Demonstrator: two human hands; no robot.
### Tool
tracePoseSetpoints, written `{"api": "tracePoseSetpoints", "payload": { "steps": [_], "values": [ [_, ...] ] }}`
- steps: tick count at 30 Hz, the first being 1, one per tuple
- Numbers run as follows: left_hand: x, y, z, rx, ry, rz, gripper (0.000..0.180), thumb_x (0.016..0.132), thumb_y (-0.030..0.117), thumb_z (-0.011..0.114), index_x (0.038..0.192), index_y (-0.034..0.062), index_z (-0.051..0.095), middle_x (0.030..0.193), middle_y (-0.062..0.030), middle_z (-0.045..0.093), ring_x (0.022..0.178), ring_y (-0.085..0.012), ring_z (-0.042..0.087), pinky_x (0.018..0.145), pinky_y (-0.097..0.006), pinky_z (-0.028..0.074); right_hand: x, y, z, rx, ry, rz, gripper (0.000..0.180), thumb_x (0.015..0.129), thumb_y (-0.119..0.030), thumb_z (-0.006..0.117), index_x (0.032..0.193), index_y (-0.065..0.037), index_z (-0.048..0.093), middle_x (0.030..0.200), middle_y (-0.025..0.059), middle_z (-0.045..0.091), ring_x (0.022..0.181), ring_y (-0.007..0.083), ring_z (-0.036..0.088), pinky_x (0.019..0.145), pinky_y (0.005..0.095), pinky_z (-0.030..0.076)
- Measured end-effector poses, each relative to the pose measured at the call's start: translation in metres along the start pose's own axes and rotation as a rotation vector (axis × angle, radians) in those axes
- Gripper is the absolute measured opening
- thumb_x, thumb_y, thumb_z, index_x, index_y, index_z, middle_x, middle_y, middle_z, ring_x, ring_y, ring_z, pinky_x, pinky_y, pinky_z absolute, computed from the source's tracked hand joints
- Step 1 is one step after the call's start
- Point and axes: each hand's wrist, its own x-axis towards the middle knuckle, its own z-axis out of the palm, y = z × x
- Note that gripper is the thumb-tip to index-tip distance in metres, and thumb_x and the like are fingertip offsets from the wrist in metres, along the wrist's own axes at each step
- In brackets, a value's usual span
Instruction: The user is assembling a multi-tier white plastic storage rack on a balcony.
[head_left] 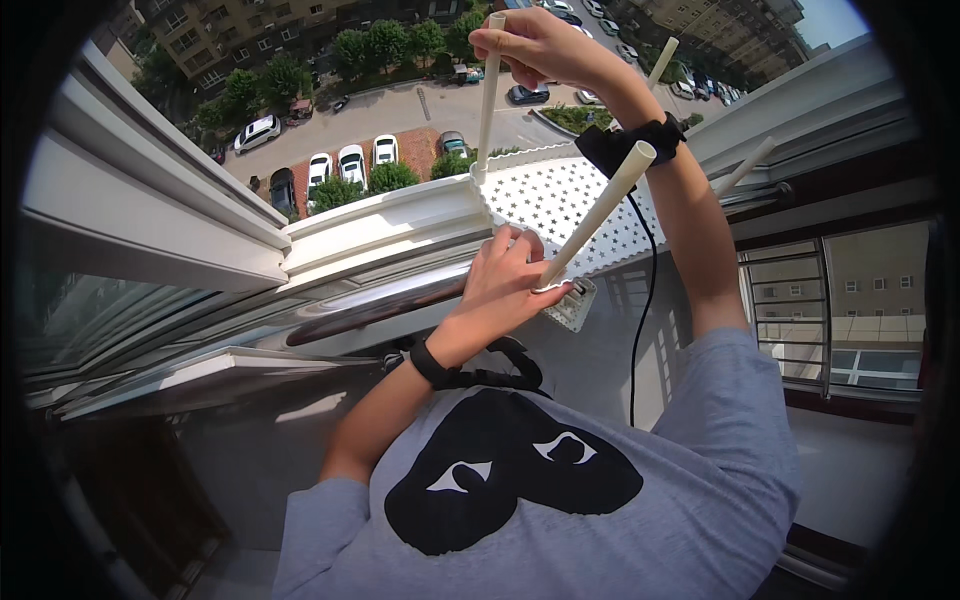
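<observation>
A white plastic shelf panel (560, 200) with dark star cutouts and a scalloped rim rests by the open window. Cream tubes stand up from its corners. My right hand (555, 48) reaches far out and pinches the upper end of the far left tube (488, 115). Down at the near left corner, my left hand (505, 275) grips the panel's edge, its thumb against the foot of the near tube (605, 210). That tube leans to the right, its hollow top facing me. Some left fingertips are hidden behind the rim.
Two more tubes, a far right tube (662, 62) and a right tube (745, 165), rise beyond my right forearm. A metal rail (390, 295) runs along the window sill (385, 225). A black cable (640, 330) hangs from my right wrist. Parked cars lie far below outside.
</observation>
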Motion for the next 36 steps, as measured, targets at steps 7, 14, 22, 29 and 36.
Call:
{"api": "tracePoseSetpoints", "payload": {
  "steps": [7, 14, 22, 29, 36],
  "values": [
    [-0.001, -0.012, 0.001, 0.029, -0.037, 0.096, 0.020, 0.075, 0.023, 0.076, 0.089, 0.0081, 0.075, 0.091, -0.0087, 0.057, 0.098, -0.0284, 0.048, 0.082, -0.039, 0.043, -0.062, 0.005, 0.022, -0.014, 0.297, 0.086, 0.029, 0.100, -0.022, 0.049, 0.106, 0.004, 0.061, 0.077, 0.0102, 0.061, 0.058, 0.0175, 0.061, 0.057, 0.0326, 0.049],
    [-0.001, -0.016, 0.010, 0.016, -0.150, -0.026, 0.020, 0.087, 0.016, 0.071, 0.101, 0.0021, 0.070, 0.095, -0.0059, 0.048, 0.091, -0.0174, 0.044, 0.070, -0.031, 0.040, -0.300, -0.036, 0.045, -0.015, 0.982, 0.224, 0.022, 0.097, -0.016, 0.052, 0.111, -0.003, 0.063, 0.067, -0.0005, 0.054, 0.055, 0.0047, 0.043, 0.052, 0.0249, 0.035],
    [0.004, -0.012, 0.026, -0.005, -0.109, -0.088, 0.012, 0.089, 0.010, 0.066, 0.092, -0.0015, 0.068, 0.097, -0.0064, 0.045, 0.088, -0.0162, 0.044, 0.072, -0.031, 0.039, -0.533, 0.231, 0.241, 0.266, 1.208, 1.069, 0.026, 0.085, -0.013, 0.053, 0.105, 0.003, 0.060, 0.076, 0.0097, 0.064, 0.067, 0.0185, 0.062, 0.063, 0.0321, 0.049],
    [-0.003, -0.054, 0.027, 0.160, -0.009, -0.129, 0.033, 0.092, 0.031, 0.058, 0.103, 0.0003, 0.054, 0.090, -0.0062, 0.050, 0.068, -0.0141, 0.049, 0.060, -0.029, 0.040, -0.582, 0.370, 0.424, 0.619, 1.118, 1.598, 0.031, 0.084, -0.021, 0.060, 0.105, 0.002, 0.060, 0.103, 0.0211, 0.065, 0.099, 0.0338, 0.061, 0.083, 0.0413, 0.048],
    [-0.015, -0.126, -0.050, 0.242, 0.308, -0.039, 0.050, 0.091, 0.029, 0.053, 0.123, -0.0088, 0.048, 0.119, -0.0242, 0.052, 0.114, -0.0326, 0.053, 0.098, -0.040, 0.045, -0.541, 0.445, 0.435, 0.681, 1.156, 1.566, 0.048, 0.083, -0.019, 0.060, 0.124, 0.003, 0.051, 0.120, 0.0238, 0.059, 0.114, 0.0378, 0.055, 0.097, 0.0420, 0.044]
  ]
}}
